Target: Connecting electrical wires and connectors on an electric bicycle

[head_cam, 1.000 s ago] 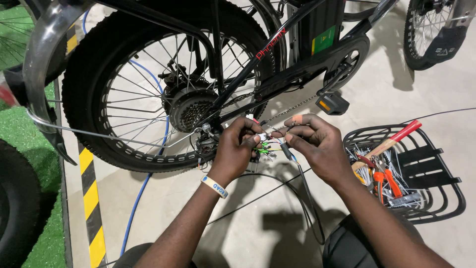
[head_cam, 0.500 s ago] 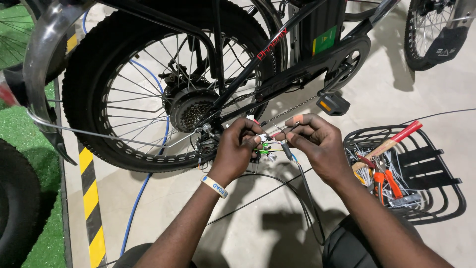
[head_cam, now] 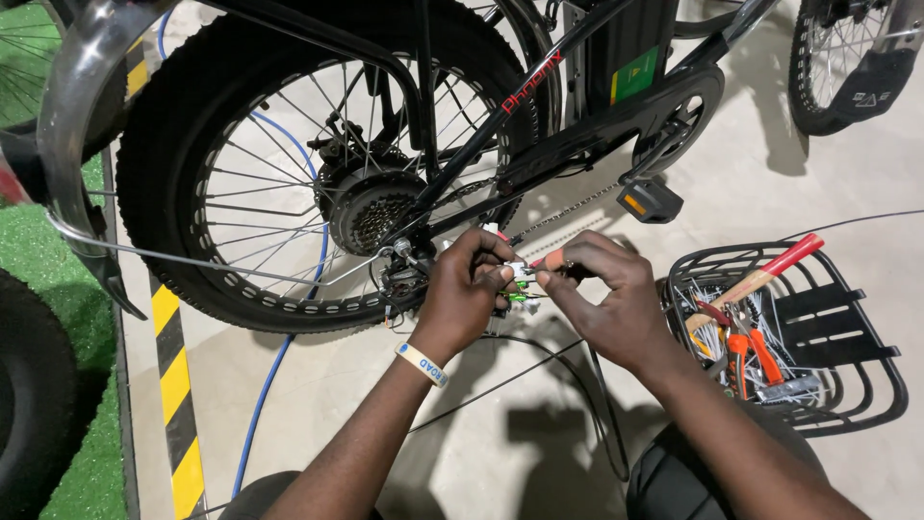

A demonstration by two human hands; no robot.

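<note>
My left hand [head_cam: 466, 294] and my right hand [head_cam: 599, 299] meet just below the rear hub [head_cam: 371, 214] of a black bicycle. Between their fingertips they pinch a small bundle of wire connectors [head_cam: 520, 281], white and green with a red piece. A thin black cable [head_cam: 500, 383] hangs from the bundle to the floor. The fat rear wheel [head_cam: 241, 154] stands right behind my left hand, with the derailleur [head_cam: 401, 277] beside my left thumb. A pale band circles my left wrist.
A black wire basket [head_cam: 847, 337] at the right holds a red-handled hammer [head_cam: 765, 274], orange pliers and several metal parts. A pedal [head_cam: 649, 200] juts out above my right hand. A yellow-black floor stripe [head_cam: 178, 385], a blue hose [head_cam: 265, 404] and green turf [head_cam: 38, 250] lie left.
Both hands stay at the connectors below the hub; only the fingers have shifted a little on the bundle.
</note>
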